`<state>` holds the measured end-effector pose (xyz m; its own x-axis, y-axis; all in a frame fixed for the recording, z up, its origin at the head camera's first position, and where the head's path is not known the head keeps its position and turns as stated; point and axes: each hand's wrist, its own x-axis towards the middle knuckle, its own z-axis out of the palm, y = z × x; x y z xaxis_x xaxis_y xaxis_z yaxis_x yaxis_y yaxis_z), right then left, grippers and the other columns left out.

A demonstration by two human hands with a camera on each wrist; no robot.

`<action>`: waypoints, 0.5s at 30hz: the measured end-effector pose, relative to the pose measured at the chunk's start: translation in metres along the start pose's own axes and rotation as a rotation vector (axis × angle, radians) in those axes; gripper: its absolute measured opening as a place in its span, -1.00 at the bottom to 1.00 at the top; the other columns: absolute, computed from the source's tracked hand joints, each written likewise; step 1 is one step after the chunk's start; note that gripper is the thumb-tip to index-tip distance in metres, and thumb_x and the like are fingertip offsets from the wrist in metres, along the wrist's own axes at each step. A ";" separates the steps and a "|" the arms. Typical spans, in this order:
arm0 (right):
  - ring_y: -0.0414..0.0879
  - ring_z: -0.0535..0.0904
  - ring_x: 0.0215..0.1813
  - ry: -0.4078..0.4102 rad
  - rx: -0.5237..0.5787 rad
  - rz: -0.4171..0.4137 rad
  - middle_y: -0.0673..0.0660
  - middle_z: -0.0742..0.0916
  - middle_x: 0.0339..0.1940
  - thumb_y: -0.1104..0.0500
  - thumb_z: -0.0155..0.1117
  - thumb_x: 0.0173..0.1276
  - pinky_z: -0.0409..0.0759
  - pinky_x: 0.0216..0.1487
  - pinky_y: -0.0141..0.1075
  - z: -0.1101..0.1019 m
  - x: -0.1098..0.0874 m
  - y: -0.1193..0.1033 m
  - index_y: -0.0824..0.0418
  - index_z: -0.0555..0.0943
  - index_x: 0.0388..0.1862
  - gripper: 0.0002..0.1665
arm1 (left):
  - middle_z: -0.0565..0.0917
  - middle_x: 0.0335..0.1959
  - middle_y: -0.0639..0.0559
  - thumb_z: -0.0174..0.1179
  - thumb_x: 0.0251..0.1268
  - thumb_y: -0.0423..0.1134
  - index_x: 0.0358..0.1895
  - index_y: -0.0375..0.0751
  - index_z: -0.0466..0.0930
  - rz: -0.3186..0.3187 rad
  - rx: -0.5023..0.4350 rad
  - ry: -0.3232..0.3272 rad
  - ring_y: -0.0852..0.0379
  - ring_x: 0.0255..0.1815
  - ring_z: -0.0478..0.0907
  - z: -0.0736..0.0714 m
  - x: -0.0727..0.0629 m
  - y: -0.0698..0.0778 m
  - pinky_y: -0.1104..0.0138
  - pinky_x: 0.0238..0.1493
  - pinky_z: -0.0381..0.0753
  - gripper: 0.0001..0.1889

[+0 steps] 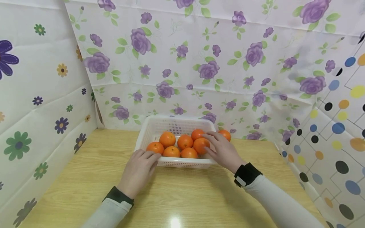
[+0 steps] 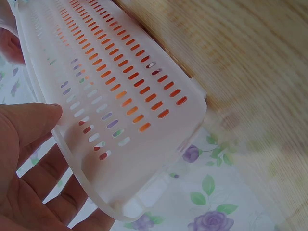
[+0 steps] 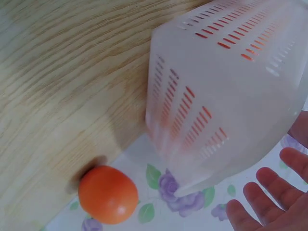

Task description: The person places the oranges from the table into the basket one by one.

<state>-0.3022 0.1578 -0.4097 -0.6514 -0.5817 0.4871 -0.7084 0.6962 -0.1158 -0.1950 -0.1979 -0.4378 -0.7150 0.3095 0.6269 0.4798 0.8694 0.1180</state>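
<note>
A white perforated plastic basket (image 1: 182,161) stands on the table with several oranges (image 1: 171,152) inside. At its front left corner, my left hand (image 1: 141,167) holds the rim; in the left wrist view the thumb (image 2: 48,115) lies on the outer side and the fingers curl under the far side. My right hand (image 1: 223,150) reaches over the basket's right rim, its fingertips right beside an orange (image 1: 201,146) at that end. The right wrist view shows its fingers (image 3: 262,195) spread and loosely bent, with no fruit visible among them.
One more orange (image 1: 225,135) lies outside the basket, behind the right hand by the back edge of the table (image 1: 176,190). Patterned cloth sheets (image 1: 182,63) hang at the back and both sides.
</note>
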 end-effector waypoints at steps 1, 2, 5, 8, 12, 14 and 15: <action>0.26 0.59 0.40 0.001 -0.006 0.005 0.29 0.65 0.43 0.17 0.59 0.49 0.69 0.32 0.17 0.000 -0.002 0.001 0.20 0.61 0.52 -0.33 | 0.83 -0.01 -0.01 0.59 0.33 -0.35 0.11 -0.11 0.85 0.000 -0.001 -0.001 -0.06 -0.08 0.63 0.000 0.000 0.000 0.05 0.10 0.64 -0.69; 0.27 0.59 0.41 0.003 -0.010 0.009 0.30 0.65 0.43 0.17 0.59 0.49 0.68 0.33 0.19 -0.001 -0.003 0.003 0.21 0.60 0.52 -0.33 | 0.83 -0.01 -0.01 0.59 0.33 -0.35 0.11 -0.11 0.85 -0.001 -0.002 -0.002 -0.07 -0.08 0.63 0.000 0.000 0.000 0.05 0.10 0.63 -0.68; 0.31 0.59 0.42 0.005 -0.018 0.027 0.35 0.64 0.45 0.15 0.58 0.50 0.65 0.36 0.23 -0.002 -0.007 0.007 0.22 0.58 0.55 -0.30 | 0.84 -0.01 -0.01 0.59 0.33 -0.35 0.11 -0.11 0.85 -0.001 0.002 -0.004 -0.07 -0.07 0.64 0.000 0.000 0.000 0.05 0.11 0.64 -0.69; 0.34 0.58 0.44 -0.005 -0.024 0.043 0.38 0.62 0.47 0.13 0.58 0.50 0.60 0.40 0.27 -0.005 -0.010 0.011 0.23 0.55 0.59 -0.25 | 0.84 0.00 -0.01 0.59 0.33 -0.35 0.11 -0.11 0.85 0.000 0.003 -0.005 -0.07 -0.06 0.65 0.000 -0.001 0.000 0.04 0.13 0.64 -0.68; 0.36 0.57 0.45 -0.017 -0.050 0.047 0.39 0.62 0.48 0.11 0.58 0.51 0.54 0.46 0.29 -0.007 -0.014 0.016 0.27 0.55 0.59 -0.25 | 0.84 0.00 0.00 0.59 0.33 -0.34 0.12 -0.11 0.85 0.002 0.000 -0.002 -0.07 -0.05 0.65 0.000 0.000 -0.001 0.05 0.13 0.64 -0.68; 0.36 0.57 0.45 -0.015 -0.054 0.043 0.39 0.62 0.48 0.12 0.58 0.51 0.52 0.47 0.29 -0.007 -0.016 0.019 0.29 0.55 0.57 -0.26 | 0.84 0.00 0.00 0.60 0.33 -0.34 0.12 -0.11 0.85 0.000 -0.001 0.000 -0.07 -0.06 0.64 0.000 -0.001 -0.001 0.05 0.12 0.65 -0.68; 0.36 0.57 0.45 -0.013 -0.054 0.041 0.40 0.62 0.48 0.12 0.58 0.51 0.53 0.47 0.29 -0.008 -0.017 0.020 0.30 0.55 0.57 -0.26 | 0.84 0.00 0.00 0.60 0.33 -0.34 0.12 -0.11 0.85 0.000 0.001 0.000 -0.07 -0.05 0.64 0.001 -0.001 -0.001 0.05 0.12 0.65 -0.68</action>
<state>-0.3034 0.1844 -0.4134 -0.6834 -0.5576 0.4712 -0.6657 0.7409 -0.0888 -0.1953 -0.1986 -0.4389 -0.7150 0.3095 0.6269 0.4795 0.8696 0.1177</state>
